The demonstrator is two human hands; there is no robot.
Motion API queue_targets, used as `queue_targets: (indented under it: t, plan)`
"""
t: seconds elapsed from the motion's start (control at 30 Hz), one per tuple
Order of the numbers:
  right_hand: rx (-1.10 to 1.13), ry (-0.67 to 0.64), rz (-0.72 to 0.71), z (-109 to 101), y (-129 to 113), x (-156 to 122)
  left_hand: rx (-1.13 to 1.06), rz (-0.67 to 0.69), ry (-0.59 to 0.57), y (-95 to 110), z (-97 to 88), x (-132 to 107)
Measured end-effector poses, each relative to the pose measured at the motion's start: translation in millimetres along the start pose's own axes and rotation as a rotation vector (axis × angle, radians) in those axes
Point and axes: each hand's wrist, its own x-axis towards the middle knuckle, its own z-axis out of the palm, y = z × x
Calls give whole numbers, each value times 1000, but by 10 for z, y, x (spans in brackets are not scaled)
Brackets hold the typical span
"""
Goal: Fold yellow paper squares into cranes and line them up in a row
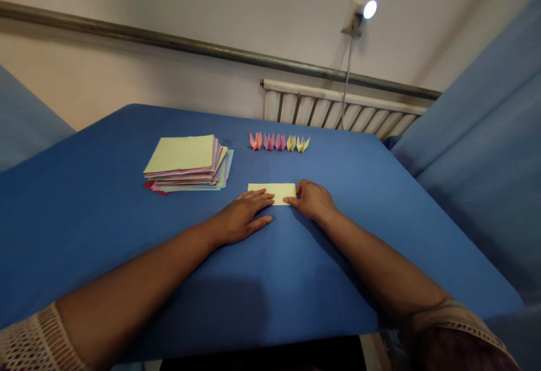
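A pale yellow sheet of paper (280,190), folded into a flat rectangle, lies on the blue table in front of me. My left hand (247,213) rests flat across its left part, fingers stretched out and thumb spread apart on the table. At the paper's right end, my right hand (315,199) has its thumb on the surface and its fingers curled about the right edge. Beyond the paper stands a row of several small folded paper figures: a salmon figure (256,141), pink figures (269,142) and yellow figures (303,145).
To the left sits a thick stack of coloured paper (183,157), yellow on top. The blue-covered table (270,281) reaches back to a white radiator (313,92) and a wall pipe (190,49). A lit plug (369,9) with a cord is on the wall; a blue curtain (477,106) hangs right.
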Motion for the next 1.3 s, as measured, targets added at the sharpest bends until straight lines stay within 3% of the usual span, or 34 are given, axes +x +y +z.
queue_targets:
  t: [0.2,0.5,0.63,0.73,0.8,0.9,1.13,1.3]
  plan:
    - [60,121,-35,65,45,52,3,-21,40,-70,-11,10]
    - [183,52,-79,116,10,198,-42,-81,151,-177,25,55]
    - [554,50,-87,205,-10,187,-256,-302,363,-216,8,121]
    - [914,113,-147,229,-22,158,-642,-413,518,-197,-41,153]
    - [1047,160,-186,206,-41,114,-888,-396,476,-143,-86,147]
    - [1159,206,-222,157,-90,20,-1068,-413,404,-22,-139,104]
    - [1371,203,-58,131,-244,-170,-1025,-500,545,148,-186,14]
    - [1394,200,-86,123,-255,-203,-1103,-468,547,159,-212,14]
